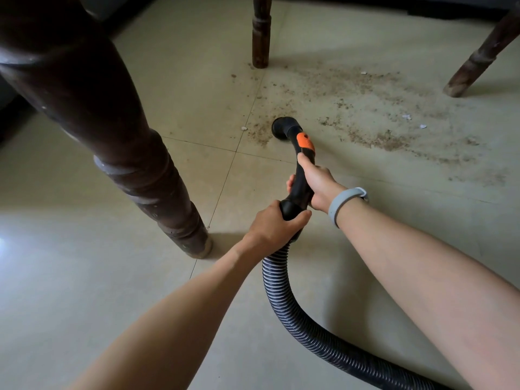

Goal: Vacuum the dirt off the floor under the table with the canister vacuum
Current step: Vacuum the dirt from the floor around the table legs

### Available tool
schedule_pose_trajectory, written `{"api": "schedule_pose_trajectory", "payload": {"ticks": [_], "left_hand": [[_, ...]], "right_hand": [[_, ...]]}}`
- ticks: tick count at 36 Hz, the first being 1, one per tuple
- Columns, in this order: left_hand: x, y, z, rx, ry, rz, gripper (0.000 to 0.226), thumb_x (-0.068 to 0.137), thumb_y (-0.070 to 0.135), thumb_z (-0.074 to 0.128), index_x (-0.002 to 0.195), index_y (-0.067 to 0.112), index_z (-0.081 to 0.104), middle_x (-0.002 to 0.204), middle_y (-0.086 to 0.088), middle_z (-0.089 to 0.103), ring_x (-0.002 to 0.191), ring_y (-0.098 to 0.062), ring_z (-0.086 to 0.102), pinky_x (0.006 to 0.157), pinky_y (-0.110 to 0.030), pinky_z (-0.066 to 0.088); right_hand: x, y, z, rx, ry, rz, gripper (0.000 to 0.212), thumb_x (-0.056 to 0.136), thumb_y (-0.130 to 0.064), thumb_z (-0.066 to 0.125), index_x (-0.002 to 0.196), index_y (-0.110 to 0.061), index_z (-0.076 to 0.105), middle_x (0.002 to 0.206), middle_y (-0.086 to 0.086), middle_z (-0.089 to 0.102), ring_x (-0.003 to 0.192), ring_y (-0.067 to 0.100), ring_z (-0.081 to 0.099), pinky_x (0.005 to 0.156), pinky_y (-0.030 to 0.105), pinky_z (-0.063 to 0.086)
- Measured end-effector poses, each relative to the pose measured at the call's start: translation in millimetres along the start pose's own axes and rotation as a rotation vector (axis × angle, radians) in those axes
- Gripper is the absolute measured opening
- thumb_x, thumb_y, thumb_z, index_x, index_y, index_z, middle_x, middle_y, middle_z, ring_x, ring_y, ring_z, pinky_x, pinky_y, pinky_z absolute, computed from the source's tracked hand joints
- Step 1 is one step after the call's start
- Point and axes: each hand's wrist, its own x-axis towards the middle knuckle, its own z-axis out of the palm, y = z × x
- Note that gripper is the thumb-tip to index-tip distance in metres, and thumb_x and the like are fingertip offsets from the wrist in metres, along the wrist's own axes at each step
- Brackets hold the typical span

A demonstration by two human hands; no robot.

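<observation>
I am in the sweeping step itself, with the pickup only begun: my right hand point(316, 182) is wrapped round the black handle point(301, 178) of the vacuum, thumb lying up along it just below the orange slider point(306, 142), and my left hand point(274, 225) is curled round the cuff where the ribbed hose point(284, 302) joins that handle, so both sets of fingers are clenched on the tool and neither is free. The round nozzle point(282, 126) sits low at the floor point(84, 277), at the near left edge of the dirt point(365, 108), just beside a small brown patch and a pale crumb to its left; I cannot tell whether its mouth is actually touching the tile. Most of the mess is untouched, I judge: a broad band of brown grit spreads away to the right and back, between the middle table leg point(261, 32) and the right table leg point(478, 57), with a few white scraps among it. The thick near table leg point(126, 153) stands well to my left, clear of the nozzle. The hose loops down behind my arms and runs off the lower right; the canister is out of view. Next, I reckon, I should keep the mouth flat and close to the tile and draw it rightward in slow overlapping passes, letting my left hand feed slack so the hose does not drag the nozzle off line, then reach deeper toward the far legs for the thin dust there
</observation>
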Motion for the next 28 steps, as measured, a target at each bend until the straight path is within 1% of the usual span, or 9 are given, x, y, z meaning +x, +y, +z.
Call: {"api": "schedule_pose_trajectory", "payload": {"ticks": [3,6,10,14,17,19,23,26,28], "left_hand": [[-1.6,-0.7,-2.5,-0.027,0.005,0.004,0.028,0.086,0.043,0.062,0.091,0.018,0.051,0.069,0.009,0.056,0.060,-0.003,0.053,0.051,-0.017,0.039],[-4.1,-0.3,-2.7,-0.056,0.010,0.004,0.025,0.086,0.042,0.062,0.086,0.019,0.049,0.069,0.007,0.058,0.058,-0.005,0.056,0.051,-0.017,0.042],[-9.5,-2.4,-0.4,-0.076,0.009,-0.029,0.038,0.085,0.045,0.062,0.101,0.012,0.052,0.083,-0.001,0.063,0.068,-0.013,0.061,0.059,-0.025,0.049],[-19.2,-4.5,5.5,-0.032,-0.009,-0.043,0.047,0.085,0.049,0.061,0.109,0.012,0.048,0.091,-0.004,0.064,0.076,-0.017,0.063,0.067,-0.030,0.052],[-28.0,-5.5,10.6,-0.026,-0.015,-0.039,0.049,0.085,0.050,0.060,0.110,0.010,0.048,0.090,-0.004,0.066,0.080,-0.019,0.066,0.073,-0.034,0.054],[-33.7,-6.3,12.7,-0.023,-0.014,-0.038,0.049,0.085,0.051,0.060,0.110,0.011,0.048,0.086,-0.001,0.065,0.079,-0.018,0.065,0.071,-0.031,0.053],[-45.9,-9.5,17.1,-0.009,-0.017,-0.036,0.044,0.086,0.050,0.059,0.107,0.014,0.044,0.076,0.010,0.055,0.067,-0.008,0.057,0.062,-0.024,0.046],[-52.4,-11.8,20.7,-0.030,-0.008,-0.045,0.045,0.087,0.049,0.059,0.110,0.013,0.045,0.078,0.007,0.057,0.073,-0.014,0.062,0.069,-0.027,0.051],[-51.6,-11.5,21.0,-0.030,0.004,-0.049,0.045,0.086,0.049,0.059,0.109,0.013,0.045,0.081,0.005,0.058,0.076,-0.017,0.061,0.069,-0.028,0.050]], "right_hand": [[-1.0,0.0,4.0,-0.050,-0.006,-0.017,0.034,0.095,-0.040,0.055,0.091,-0.007,0.046,0.068,0.008,0.053,0.056,0.020,0.055,0.058,0.032,0.051],[-2.9,-1.8,6.3,-0.087,-0.014,-0.017,0.034,0.095,-0.041,0.053,0.090,-0.008,0.046,0.069,0.008,0.053,0.055,0.021,0.054,0.057,0.032,0.050],[-5.3,2.2,6.7,-0.067,-0.034,0.002,0.034,0.095,-0.040,0.054,0.096,-0.007,0.047,0.068,0.009,0.052,0.053,0.020,0.053,0.055,0.031,0.049],[-8.8,12.2,-0.4,-0.030,-0.059,0.005,0.033,0.095,-0.039,0.054,0.093,-0.007,0.045,0.068,0.009,0.050,0.053,0.020,0.052,0.054,0.030,0.048],[-11.6,18.6,-6.2,-0.035,-0.074,-0.003,0.034,0.095,-0.039,0.054,0.092,-0.007,0.044,0.067,0.009,0.049,0.053,0.020,0.051,0.054,0.031,0.047],[-13.7,22.7,-9.5,-0.035,-0.085,-0.007,0.033,0.095,-0.039,0.054,0.093,-0.007,0.044,0.067,0.009,0.049,0.054,0.020,0.051,0.055,0.031,0.047],[-18.8,32.8,-14.9,-0.095,-0.115,-0.034,0.031,0.095,-0.038,0.052,0.091,-0.008,0.044,0.063,0.008,0.049,0.051,0.021,0.050,0.056,0.031,0.047],[-23.5,36.6,-14.7,-0.141,-0.134,-0.052,0.031,0.096,-0.037,0.051,0.090,-0.008,0.045,0.061,0.008,0.049,0.049,0.020,0.051,0.055,0.030,0.047],[-24.7,35.2,-12.4,-0.161,-0.134,-0.065,0.031,0.097,-0.036,0.050,0.088,-0.007,0.045,0.060,0.008,0.049,0.046,0.019,0.050,0.052,0.028,0.047]]}}
